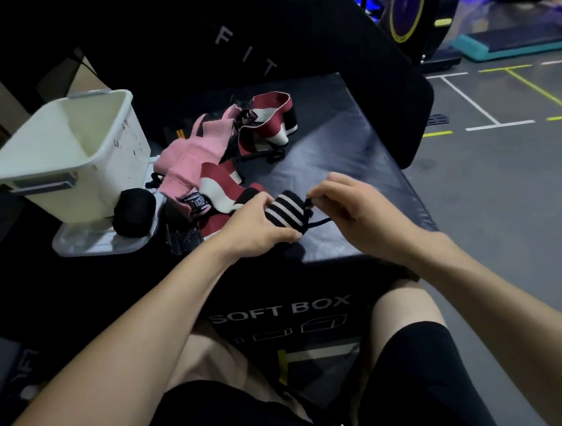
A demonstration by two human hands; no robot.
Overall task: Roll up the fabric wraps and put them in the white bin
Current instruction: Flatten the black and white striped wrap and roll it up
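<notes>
A rolled black wrap with white stripes (286,214) sits near the front edge of the black soft box (353,157). My left hand (257,227) grips its left side. My right hand (347,206) pinches the thin black loop (320,223) at the roll's right end. Behind them lie loose wraps: a pink one (184,153) and red-and-white ones (264,125), (219,193). A rolled black wrap (134,211) rests beside the white bin (71,157) at the left, which stands on its clear lid (80,244).
A tall black padded panel (273,41) stands behind the box. To the right is grey gym floor (511,190) with painted lines and exercise machines far back. My knees are under the box's front edge.
</notes>
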